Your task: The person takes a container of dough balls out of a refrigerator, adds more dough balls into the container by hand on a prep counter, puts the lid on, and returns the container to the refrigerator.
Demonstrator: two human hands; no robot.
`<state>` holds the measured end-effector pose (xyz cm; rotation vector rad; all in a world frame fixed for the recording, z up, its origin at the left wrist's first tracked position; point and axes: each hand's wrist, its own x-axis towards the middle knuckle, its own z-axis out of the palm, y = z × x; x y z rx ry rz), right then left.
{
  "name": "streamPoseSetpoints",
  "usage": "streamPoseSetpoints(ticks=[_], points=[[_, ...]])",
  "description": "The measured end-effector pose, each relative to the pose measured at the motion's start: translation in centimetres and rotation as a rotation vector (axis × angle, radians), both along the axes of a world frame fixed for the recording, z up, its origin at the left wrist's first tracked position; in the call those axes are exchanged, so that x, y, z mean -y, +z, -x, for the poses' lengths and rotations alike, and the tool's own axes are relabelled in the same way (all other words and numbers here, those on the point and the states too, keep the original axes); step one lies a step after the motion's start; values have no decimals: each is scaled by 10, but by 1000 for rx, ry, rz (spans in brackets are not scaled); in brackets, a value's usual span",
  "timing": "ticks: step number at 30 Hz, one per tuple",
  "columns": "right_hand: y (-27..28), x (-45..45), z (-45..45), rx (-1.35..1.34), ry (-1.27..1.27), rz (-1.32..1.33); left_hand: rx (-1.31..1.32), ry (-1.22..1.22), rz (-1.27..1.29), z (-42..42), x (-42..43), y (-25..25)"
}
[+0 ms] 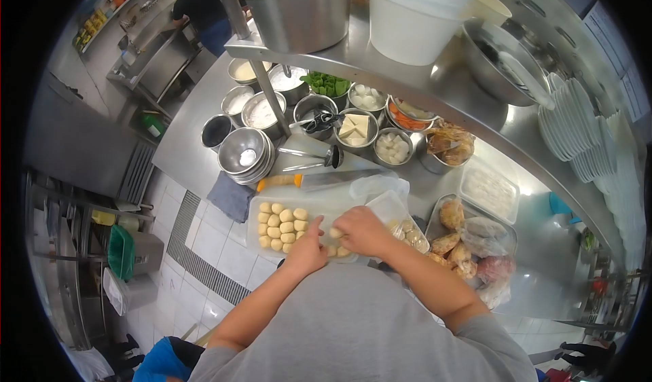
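Note:
A shallow pale plastic tray (254, 227) lies in front of me with rows of round yellowish dough balls (274, 232) in its left part. My left hand (307, 251) is at the right side of these rows, one finger stretched out; its other fingers are partly hidden. Over the tray's right part, my right hand (363, 231) is closed on a dough ball (336, 232) at its fingertips. More dough balls (338, 251) show below that hand. To the right, a clear container (388, 207) holds several wrapped roundish pieces.
Behind the tray stand a stack of steel bowls (246, 152) and several ingredient pots, one with yellow slabs (356, 129). A steel shelf (407, 76) overhangs them. A metal tray (441, 209) with browned food and plastic bags is on the right. A person (200, 8) stands far left.

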<state>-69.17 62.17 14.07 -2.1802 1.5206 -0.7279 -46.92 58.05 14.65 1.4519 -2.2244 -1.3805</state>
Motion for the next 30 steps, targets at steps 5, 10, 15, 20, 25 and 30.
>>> streamPoseSetpoints(ticks=[5,10,15,20,25,30], points=[[-9,-1,-10,-79,181,21,-27,-69,-2,-6,4,-10],[2,-18,66,-334,-284,-323,37,-171,85,-6,4,-13],[5,-30,88,-632,-237,-577,99,-186,143,-1,3,-7],[29,-27,79,-126,-472,-450,97,-131,156,-5,3,-19],[18,-4,28,244,-160,-161,81,-80,94,-7,2,-15],[-2,23,-16,-81,39,-148,92,-99,183,-11,3,-21]])
